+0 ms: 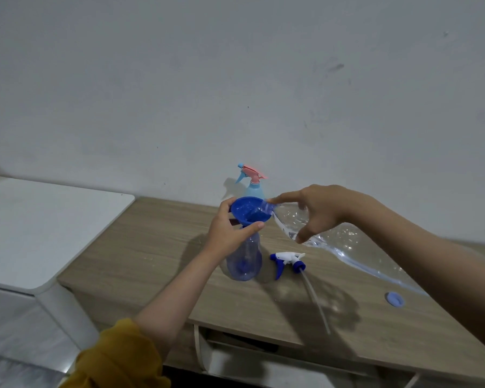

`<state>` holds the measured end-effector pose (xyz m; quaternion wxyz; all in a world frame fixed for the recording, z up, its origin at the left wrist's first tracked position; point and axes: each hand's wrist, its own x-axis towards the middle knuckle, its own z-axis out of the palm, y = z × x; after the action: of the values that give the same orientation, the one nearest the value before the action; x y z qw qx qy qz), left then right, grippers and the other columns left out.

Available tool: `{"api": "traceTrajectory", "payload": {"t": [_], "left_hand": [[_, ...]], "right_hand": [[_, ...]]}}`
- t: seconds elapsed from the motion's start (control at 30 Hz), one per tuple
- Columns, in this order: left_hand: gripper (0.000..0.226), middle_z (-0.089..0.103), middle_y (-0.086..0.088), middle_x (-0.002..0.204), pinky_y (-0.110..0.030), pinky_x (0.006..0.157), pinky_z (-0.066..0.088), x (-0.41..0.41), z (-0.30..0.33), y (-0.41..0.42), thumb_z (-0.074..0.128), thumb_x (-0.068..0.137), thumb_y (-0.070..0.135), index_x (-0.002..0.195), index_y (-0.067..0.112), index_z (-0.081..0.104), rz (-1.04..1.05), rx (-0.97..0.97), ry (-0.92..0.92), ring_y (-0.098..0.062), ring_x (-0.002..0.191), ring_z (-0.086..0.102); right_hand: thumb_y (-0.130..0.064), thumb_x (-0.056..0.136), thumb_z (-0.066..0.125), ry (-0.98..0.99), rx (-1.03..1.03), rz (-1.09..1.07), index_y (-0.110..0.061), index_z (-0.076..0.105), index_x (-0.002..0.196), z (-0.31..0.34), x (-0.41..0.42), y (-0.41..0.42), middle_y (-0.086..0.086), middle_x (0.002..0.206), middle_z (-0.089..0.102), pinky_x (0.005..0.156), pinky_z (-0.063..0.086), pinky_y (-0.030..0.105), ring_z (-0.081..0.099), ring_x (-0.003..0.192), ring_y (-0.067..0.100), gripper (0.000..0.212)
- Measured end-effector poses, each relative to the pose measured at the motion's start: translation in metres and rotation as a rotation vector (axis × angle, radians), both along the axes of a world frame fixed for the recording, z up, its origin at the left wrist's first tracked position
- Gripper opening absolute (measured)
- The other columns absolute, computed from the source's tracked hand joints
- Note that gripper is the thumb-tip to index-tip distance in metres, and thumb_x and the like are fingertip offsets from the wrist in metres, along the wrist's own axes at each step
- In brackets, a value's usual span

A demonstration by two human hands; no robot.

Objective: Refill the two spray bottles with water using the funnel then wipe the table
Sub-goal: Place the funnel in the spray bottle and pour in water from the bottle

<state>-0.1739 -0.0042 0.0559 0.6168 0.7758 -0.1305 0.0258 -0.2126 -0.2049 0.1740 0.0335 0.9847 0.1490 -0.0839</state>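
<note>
— How were you gripping things?

— My left hand (230,228) was wrapped around the neck of the blue spray bottle (244,259), thumb and fingers pinching under the blue funnel (249,212) so it sat steady in the mouth. My right hand (317,211) clasped the clear water bottle (333,236), tipped almost flat with its mouth over the funnel's right rim.

— Why hold the funnel at all?

— I judged it could rock or lift once water hit it, and a spill meant more wiping later.

— Where was everything else?

— At frame centre, on the wooden table (157,247). The bottle's own sprayer head (287,261) lay just right of it, tube trailing toward the lower right, out of the pour. The water bottle's cap (394,299) sat far right. The light-blue spray bottle (252,183) stood behind the funnel, head on; whether it was filled, I couldn't tell.
</note>
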Motion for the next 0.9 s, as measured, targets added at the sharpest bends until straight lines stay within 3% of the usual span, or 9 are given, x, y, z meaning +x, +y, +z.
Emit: {"api": "traceTrajectory", "payload": {"t": [0.13, 0.3, 0.4, 0.47, 0.57, 0.7, 0.9], "left_hand": [[0.080, 0.050, 0.010, 0.123, -0.027, 0.083, 0.053, 0.002, -0.003, 0.001, 0.082, 0.066, 0.038, 0.131, 0.027, 0.039, 0.009, 0.012, -0.001, -0.008, 0.103, 0.054], [0.079, 0.052, 0.007, 0.124, -0.033, 0.087, 0.054, 0.004, -0.006, 0.003, 0.083, 0.063, 0.040, 0.129, 0.026, 0.041, 0.010, 0.003, -0.013, -0.011, 0.106, 0.056], [0.081, 0.051, 0.007, 0.126, -0.031, 0.085, 0.054, 0.006, -0.008, 0.003, 0.084, 0.062, 0.041, 0.129, 0.026, 0.041, 0.031, 0.012, -0.016, -0.010, 0.105, 0.056], [0.082, 0.052, 0.007, 0.125, -0.034, 0.086, 0.054, 0.007, -0.008, 0.004, 0.084, 0.061, 0.040, 0.129, 0.026, 0.041, 0.041, 0.006, -0.014, -0.010, 0.104, 0.057], [0.083, 0.053, 0.007, 0.123, -0.036, 0.088, 0.054, 0.008, -0.009, 0.006, 0.085, 0.061, 0.039, 0.130, 0.024, 0.041, 0.044, -0.005, -0.010, -0.012, 0.102, 0.060], [0.086, 0.055, 0.007, 0.123, -0.034, 0.087, 0.054, 0.008, -0.009, 0.005, 0.086, 0.059, 0.041, 0.130, 0.023, 0.042, 0.034, -0.002, -0.013, -0.012, 0.101, 0.062], [0.084, 0.053, 0.006, 0.123, -0.033, 0.087, 0.054, 0.009, -0.007, 0.004, 0.085, 0.061, 0.038, 0.130, 0.022, 0.041, 0.026, 0.020, -0.023, -0.014, 0.104, 0.060]], "right_hand": [[-0.052, 0.067, 0.076, -0.059, 0.115, 0.014, -0.060, 0.019, 0.140, -0.014, -0.001, -0.009, -0.008, 0.108, 0.054, 0.082, 0.048, 0.034, 0.053, 0.100, 0.011, 0.093], [-0.048, 0.066, 0.079, -0.180, 0.370, 0.046, -0.058, 0.021, 0.140, -0.027, -0.005, -0.013, -0.011, 0.118, 0.052, 0.080, 0.049, 0.032, 0.049, 0.085, -0.006, 0.095], [-0.059, 0.062, 0.074, -0.266, 0.499, 0.057, -0.062, 0.018, 0.138, -0.036, -0.006, -0.022, -0.007, 0.128, 0.054, 0.080, 0.055, 0.038, 0.054, 0.101, 0.006, 0.094], [-0.063, 0.061, 0.072, -0.356, 0.529, 0.024, -0.063, 0.018, 0.137, -0.040, -0.008, -0.031, -0.005, 0.124, 0.056, 0.079, 0.055, 0.039, 0.059, 0.097, 0.011, 0.093], [-0.051, 0.063, 0.080, -0.529, 0.598, -0.022, -0.056, 0.025, 0.139, -0.044, -0.012, -0.047, -0.003, 0.121, 0.055, 0.079, 0.054, 0.038, 0.060, 0.091, 0.011, 0.094], [-0.035, 0.069, 0.083, -0.714, 0.721, -0.052, -0.031, 0.026, 0.144, -0.058, -0.012, -0.064, 0.001, 0.134, 0.048, 0.081, 0.051, 0.029, 0.053, 0.107, 0.008, 0.094], [-0.029, 0.072, 0.082, -0.880, 0.769, -0.116, -0.029, 0.016, 0.138, -0.076, -0.013, -0.073, 0.007, 0.142, 0.032, 0.083, 0.052, 0.035, 0.053, 0.112, 0.023, 0.093]]}}
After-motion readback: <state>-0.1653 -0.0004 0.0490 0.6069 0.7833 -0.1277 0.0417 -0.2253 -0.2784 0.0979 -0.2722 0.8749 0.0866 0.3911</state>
